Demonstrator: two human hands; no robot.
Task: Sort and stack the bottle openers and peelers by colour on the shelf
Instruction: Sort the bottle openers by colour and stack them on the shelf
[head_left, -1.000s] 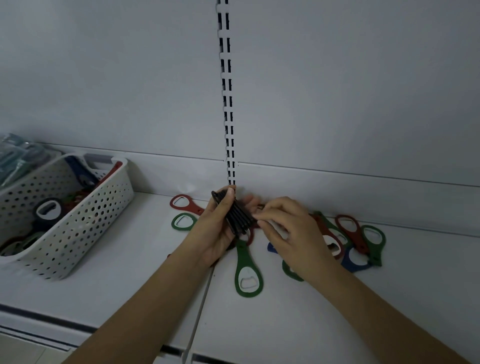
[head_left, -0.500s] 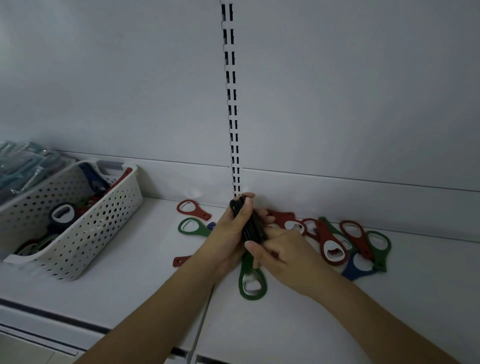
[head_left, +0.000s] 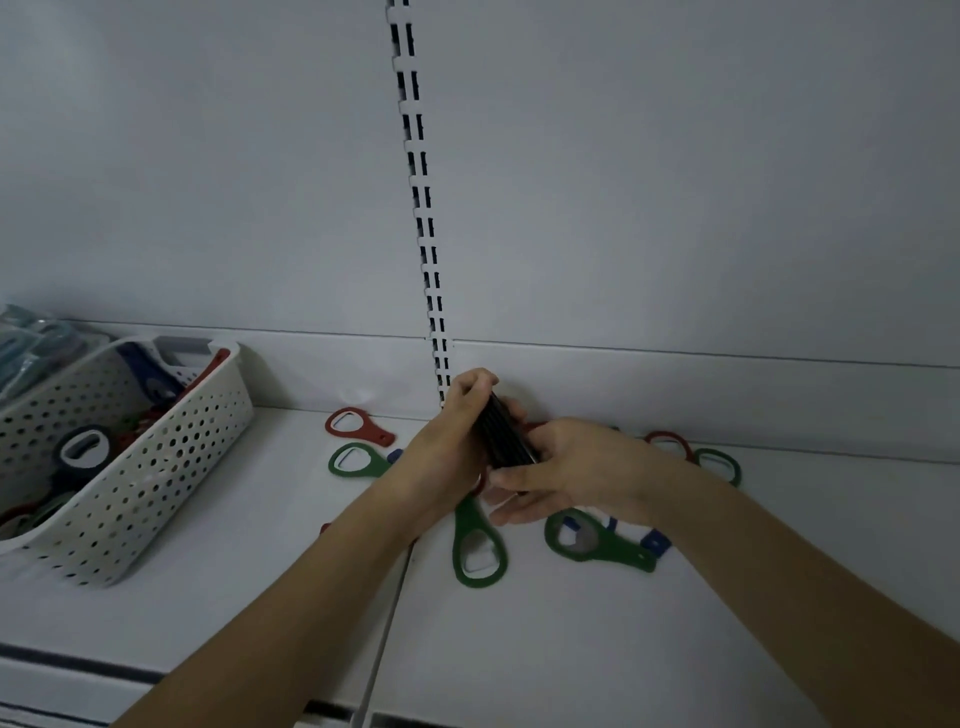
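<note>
Head view: white shelf (head_left: 571, 649) against a white back panel, with a slotted upright (head_left: 423, 223) running down the middle.
Left hand (head_left: 447, 452): raised above the shelf near the foot of the slotted upright, fingers and thumb closed round a stack of black openers (head_left: 503, 435).
Stack of black openers: held on edge, tilted, several thin pieces pressed together, clear of the shelf.
Right hand (head_left: 576, 470): just beside the left hand, thumb against the lower end of the black stack, fingers curled below it; whether it grips the stack or only steadies it, I cannot tell.
Green opener in front (head_left: 477, 543): flat on the shelf under the hands, ring end toward the camera.
Green opener at right (head_left: 597, 545): flat on the shelf below the right hand, lying over a blue opener (head_left: 655, 543).
Left pair: a red opener (head_left: 356, 423) and a green opener (head_left: 356, 461) flat on the shelf, one just behind the other, left of the left hand.
Behind the right wrist: a red ring (head_left: 670, 441) and a green ring (head_left: 719, 462) show, the rest hidden.
Basket (head_left: 150, 493): white, perforated, at the left end of the shelf, holding mixed openers, among them a black one (head_left: 83, 452) and a blue one (head_left: 148, 371).
Far left edge: blurred bluish packets (head_left: 26, 343) behind the basket, kind not clear.
</note>
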